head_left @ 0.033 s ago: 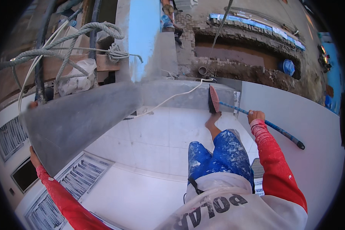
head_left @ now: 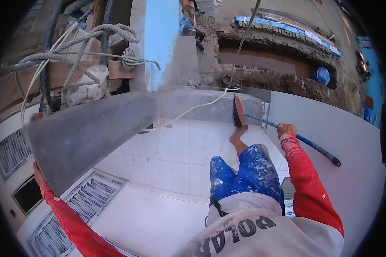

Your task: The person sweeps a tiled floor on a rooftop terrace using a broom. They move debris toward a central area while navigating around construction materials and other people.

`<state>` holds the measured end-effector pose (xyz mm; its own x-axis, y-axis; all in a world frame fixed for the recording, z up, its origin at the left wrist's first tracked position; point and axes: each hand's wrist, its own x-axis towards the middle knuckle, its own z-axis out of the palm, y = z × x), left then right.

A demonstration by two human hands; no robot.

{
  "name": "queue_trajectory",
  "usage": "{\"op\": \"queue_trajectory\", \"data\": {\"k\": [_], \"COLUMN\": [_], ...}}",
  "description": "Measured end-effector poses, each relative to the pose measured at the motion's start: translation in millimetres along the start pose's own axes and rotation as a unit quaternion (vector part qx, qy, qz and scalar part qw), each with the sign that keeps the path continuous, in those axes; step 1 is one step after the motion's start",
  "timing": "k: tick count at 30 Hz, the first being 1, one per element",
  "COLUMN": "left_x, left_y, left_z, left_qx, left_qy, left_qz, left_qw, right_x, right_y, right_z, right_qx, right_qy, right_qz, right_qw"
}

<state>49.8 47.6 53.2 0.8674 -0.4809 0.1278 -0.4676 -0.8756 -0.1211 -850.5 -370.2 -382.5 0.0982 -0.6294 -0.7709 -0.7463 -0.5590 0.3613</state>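
Observation:
My right hand (head_left: 286,129) is wrapped round the blue handle of a broom (head_left: 302,139). The broom's pink head (head_left: 239,109), with dark bristles, rests against the inner face of the low grey parapet wall (head_left: 210,102), just above my bare foot (head_left: 238,135). At far left, my left hand (head_left: 39,174) lies against the outer edge of a grey cement-coated wall (head_left: 90,132), its fingers stretched out along it and partly hidden. A white cord (head_left: 193,107) runs over the parapet and down to the tiles.
White tiles (head_left: 167,154) cover the floor. A rope (head_left: 94,34) hangs over dark poles and a wooden beam (head_left: 120,70) at upper left. Beyond the parapet, far below, are a muddy trench (head_left: 261,62), a blue barrel (head_left: 323,76) and a seated person (head_left: 188,21). A pale wall (head_left: 326,115) stands right.

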Motion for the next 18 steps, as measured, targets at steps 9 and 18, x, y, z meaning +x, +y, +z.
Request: {"op": "queue_trajectory", "data": {"k": [9, 18], "left_x": [34.2, 43.7], "left_y": [0.9, 15.2], "left_z": [12.2, 28.3], "left_qx": [-0.170, -0.080], "left_qy": [-0.068, -0.032], "left_qz": [-0.166, -0.098], "left_qw": [0.969, 0.992], "right_x": [-14.1, -157.1], "right_y": [-3.4, -21.2], "right_z": [-16.4, 29.8], "right_qx": [0.004, 0.235], "right_qy": [-0.049, -0.080], "right_qz": [-0.007, 0.093], "right_qw": [0.999, 0.964]}}
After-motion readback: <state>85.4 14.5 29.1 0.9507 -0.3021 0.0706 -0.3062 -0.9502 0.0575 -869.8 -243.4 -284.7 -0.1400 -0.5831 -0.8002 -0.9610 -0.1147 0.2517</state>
